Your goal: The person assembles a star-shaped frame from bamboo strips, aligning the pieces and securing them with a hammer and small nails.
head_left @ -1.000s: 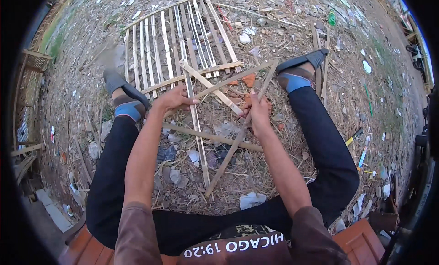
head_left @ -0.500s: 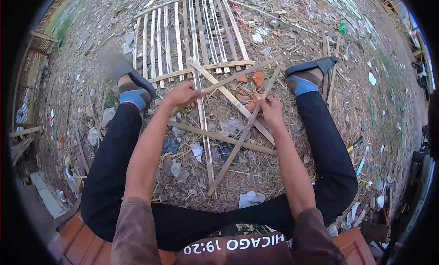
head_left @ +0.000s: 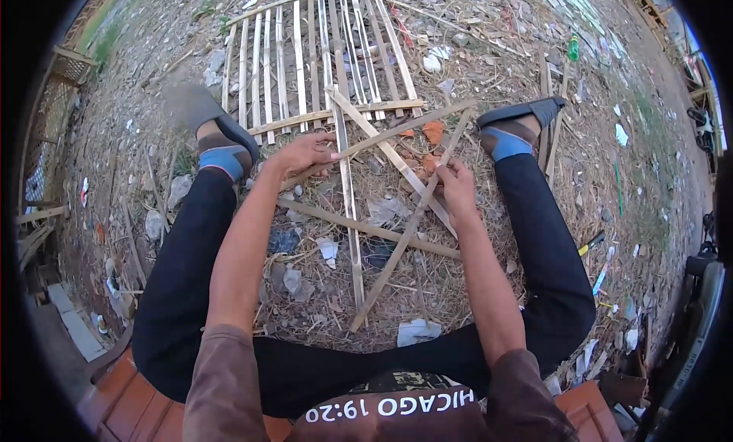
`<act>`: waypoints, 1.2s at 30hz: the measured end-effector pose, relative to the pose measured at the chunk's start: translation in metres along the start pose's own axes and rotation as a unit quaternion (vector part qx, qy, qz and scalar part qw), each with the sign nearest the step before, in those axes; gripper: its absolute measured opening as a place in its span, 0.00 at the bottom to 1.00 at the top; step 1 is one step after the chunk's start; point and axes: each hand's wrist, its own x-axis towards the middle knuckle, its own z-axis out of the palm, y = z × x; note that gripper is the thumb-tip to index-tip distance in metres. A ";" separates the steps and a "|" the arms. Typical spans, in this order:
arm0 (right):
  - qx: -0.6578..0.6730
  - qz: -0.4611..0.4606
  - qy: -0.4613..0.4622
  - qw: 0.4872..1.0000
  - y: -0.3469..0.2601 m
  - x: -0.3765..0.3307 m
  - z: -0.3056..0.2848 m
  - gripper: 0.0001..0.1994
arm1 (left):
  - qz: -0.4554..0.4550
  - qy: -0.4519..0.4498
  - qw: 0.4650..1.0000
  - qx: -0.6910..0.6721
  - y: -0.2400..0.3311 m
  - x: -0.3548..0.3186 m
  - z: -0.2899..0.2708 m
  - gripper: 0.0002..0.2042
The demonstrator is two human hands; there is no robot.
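Several wooden slats lie crossed between my legs. My left hand point(head_left: 304, 155) pinches a brown slat point(head_left: 405, 131) that slants up to the right, its thumb on the wood. My right hand point(head_left: 456, 184) is closed on another slat point(head_left: 408, 232), which runs from the lower middle to the upper right. Beneath these are a pale slat point(head_left: 382, 146) lying diagonally, a long upright slat point(head_left: 349, 205) and a low crosswise slat point(head_left: 366, 229). How the slats are joined where they cross I cannot tell.
A slatted wooden panel point(head_left: 294, 124) lies beyond my hands. My sandalled feet flank the slats. Broken orange pieces point(head_left: 433, 131), stones, straw and plastic scraps litter the ground. A yellow-and-black handled tool point(head_left: 592, 242) lies by my right knee, and a green bottle point(head_left: 573, 47) lies far right.
My left hand has shifted slightly left, its fingers looser around the slat. The upper ends of the pale and upright slats have moved a little to the right.
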 end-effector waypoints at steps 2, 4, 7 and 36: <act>0.002 -0.002 -0.003 1.000 0.004 -0.004 0.000 0.06 | 0.005 0.006 1.000 -0.009 -0.007 0.002 -0.001 0.27; -0.003 -0.019 -0.011 1.000 0.005 -0.003 -0.006 0.06 | 0.003 0.009 1.000 0.013 -0.005 0.005 0.001 0.25; 0.008 -0.020 -0.021 1.000 0.001 -0.005 -0.007 0.06 | 0.000 0.017 0.999 0.045 -0.005 0.004 0.003 0.23; 0.015 -0.041 -0.063 0.997 0.014 0.029 -0.013 0.11 | -0.007 0.154 0.944 0.290 -0.021 0.011 0.025 0.22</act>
